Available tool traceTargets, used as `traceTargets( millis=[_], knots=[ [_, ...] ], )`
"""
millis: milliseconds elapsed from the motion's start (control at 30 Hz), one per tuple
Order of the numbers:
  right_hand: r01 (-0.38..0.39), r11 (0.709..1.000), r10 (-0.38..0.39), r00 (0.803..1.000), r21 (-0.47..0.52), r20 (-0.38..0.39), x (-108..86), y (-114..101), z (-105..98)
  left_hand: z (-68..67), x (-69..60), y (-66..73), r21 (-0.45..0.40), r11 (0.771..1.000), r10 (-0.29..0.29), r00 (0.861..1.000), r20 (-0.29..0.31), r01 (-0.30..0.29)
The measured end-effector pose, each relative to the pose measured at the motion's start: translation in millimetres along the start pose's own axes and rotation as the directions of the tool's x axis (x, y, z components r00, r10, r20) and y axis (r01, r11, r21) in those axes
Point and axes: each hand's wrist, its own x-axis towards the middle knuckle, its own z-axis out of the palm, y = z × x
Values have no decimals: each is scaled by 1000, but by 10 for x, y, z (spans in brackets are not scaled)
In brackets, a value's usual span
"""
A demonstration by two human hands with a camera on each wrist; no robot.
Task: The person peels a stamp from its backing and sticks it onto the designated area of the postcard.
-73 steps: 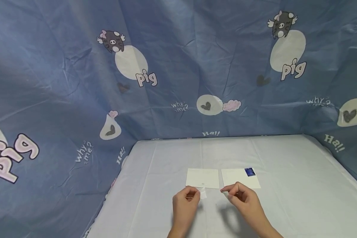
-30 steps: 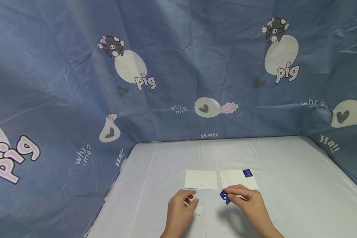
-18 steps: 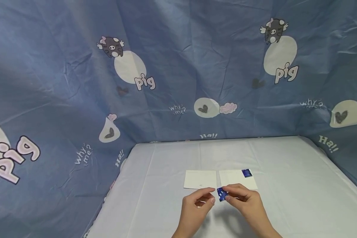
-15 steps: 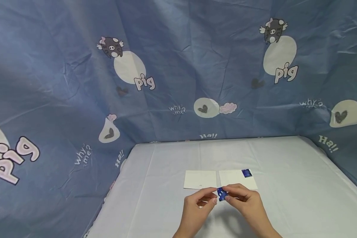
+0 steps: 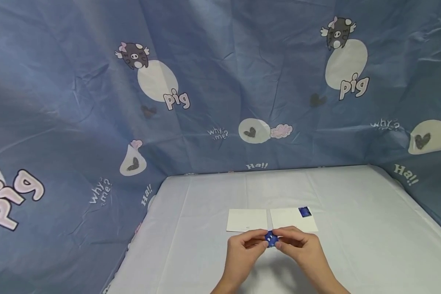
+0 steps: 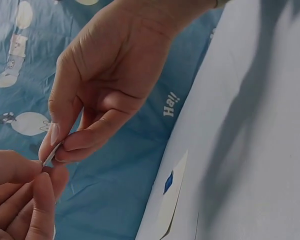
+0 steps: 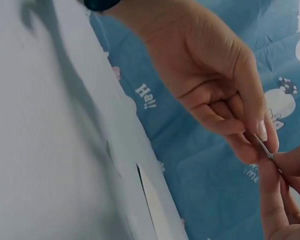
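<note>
A small blue stamp [image 5: 270,240] with white marks is held up between both hands, in front of two flat white envelopes or cards. My left hand [image 5: 241,254] pinches its left edge between thumb and fingertips. On its right side, the thumb and fingers of my right hand [image 5: 303,250] pinch it too. Both wrist views show the stamp edge-on as a thin pale strip [image 6: 51,154]. The left envelope or card [image 5: 246,218] has a tiny mark near its lower edge. A second blue stamp [image 5: 305,211] sits in the upper right corner of the right envelope or card [image 5: 286,214].
Under everything lies a white cloth-covered table [image 5: 191,228]. A blue curtain [image 5: 206,81] printed with pigs and words rises behind it and along both sides.
Earlier my left hand held a white scrap, which it let go. It then moved right and took hold of the stamp's left edge. My right hand turned the stamp's blue face into view.
</note>
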Motion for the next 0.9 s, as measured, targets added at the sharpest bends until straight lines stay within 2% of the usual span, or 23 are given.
traceTargets(
  millis=[200, 333, 433, 533, 667, 767, 900],
  knots=[
    [-110, 987, 105, 993, 113, 44, 3, -39, 20, -15, 17, -29, -85, 995, -50, 998, -38, 47],
    [-124, 979, 113, 991, 164, 73, 9, -49, 31, -34, 23, -39, -126, 990, -64, 997, -41, 59],
    [-77, 991, 68, 994, 112, 85, 24, -45, 41, -53, 31, -45, -134, 989, -75, 996, -43, 69],
    [-6, 1000, 8, 996, -29, 84, 62, -40, 47, -75, 45, -53, -127, 988, -88, 995, -50, 82],
    [92, 980, -74, 992, -178, 105, 138, -37, 25, -104, 72, -51, -129, 985, -125, 991, -50, 117],
    [135, 974, -107, 982, -183, 152, 192, -41, -9, -126, 94, -35, -145, 978, -157, 987, -39, 150],
    [144, 975, -108, 974, -170, 201, 249, -60, -42, -151, 119, 6, -174, 969, -181, 983, -26, 174]
  ],
)
